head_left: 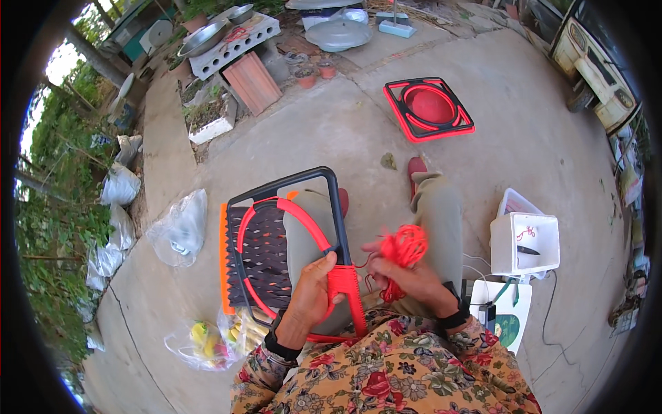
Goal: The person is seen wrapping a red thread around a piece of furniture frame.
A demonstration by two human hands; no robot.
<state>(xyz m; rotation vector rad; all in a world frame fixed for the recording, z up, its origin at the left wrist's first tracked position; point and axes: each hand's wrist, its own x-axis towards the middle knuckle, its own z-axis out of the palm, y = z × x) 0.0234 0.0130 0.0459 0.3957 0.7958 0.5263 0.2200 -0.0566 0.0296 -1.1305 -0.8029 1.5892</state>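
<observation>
left hand (314,290): I see it clenched on the red rim of the woven frame (276,248), near its lower corner
right hand (407,276): grasping a bundle of red cord (405,246); cord runs from it toward the frame
woven frame: black and red, part-woven, resting across my lap, tilted; orange strip on its left edge
second frame (429,107): red and black, flat on the concrete floor (331,131), well apart
white box (525,241): just beside my right knee
plastic bags (207,341): on the floor at my left
</observation>
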